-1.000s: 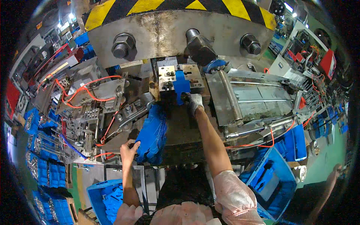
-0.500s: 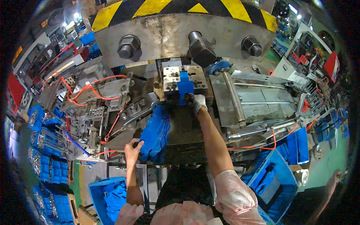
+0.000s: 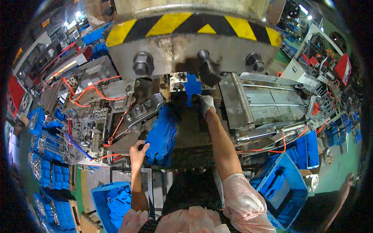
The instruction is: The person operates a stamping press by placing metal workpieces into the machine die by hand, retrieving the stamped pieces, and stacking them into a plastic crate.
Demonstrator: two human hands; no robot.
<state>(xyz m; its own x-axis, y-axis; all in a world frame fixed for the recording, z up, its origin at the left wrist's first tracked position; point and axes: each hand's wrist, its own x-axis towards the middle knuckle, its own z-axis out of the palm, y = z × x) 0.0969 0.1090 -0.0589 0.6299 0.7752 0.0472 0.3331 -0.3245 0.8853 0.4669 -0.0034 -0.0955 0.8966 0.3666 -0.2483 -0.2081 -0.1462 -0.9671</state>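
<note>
I see my gloved right hand (image 3: 206,105) clenched on the blue part (image 3: 192,87) at upper centre, its long axis upright, while my left hand (image 3: 138,151) rests open-fingered against the blue stack (image 3: 161,136) below-left.

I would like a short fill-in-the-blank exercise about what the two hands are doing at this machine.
1. The right hand wears a ____ glove.
2. It reaches to the blue part standing in the ____.
3. The left hand touches a stack of blue parts and is ____.

Missing words: white; press; bare
</note>
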